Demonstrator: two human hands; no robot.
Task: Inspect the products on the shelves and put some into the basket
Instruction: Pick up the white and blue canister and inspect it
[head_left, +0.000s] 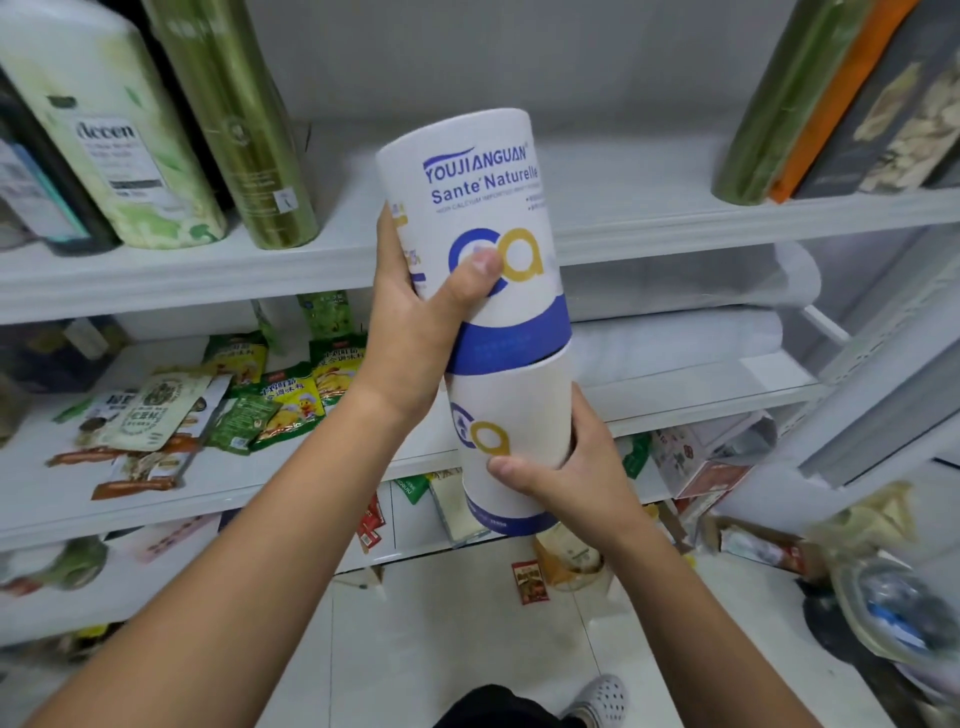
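While white shelving (156, 270) fills the far wall, two white cardboard canisters stand out in front of it, each printed with a blue-and-gold "Ca" and a blue band near its base. The upper canister (478, 208), marked "YOUJIANGUAN Sante Naturelle", sits in the left hand (415, 312), thumb and fingers wrapped around its middle. The lower canister (511, 415), its top touching the upper one's base, is gripped by the right hand (576, 473). Green tubes (244, 130) and a pale bottle (119, 145) stand far left; green seasoning packets (291, 400) lie on the shelf below. Near the bottom, pale floor tiles (441, 623) hold a red packet (529, 582).
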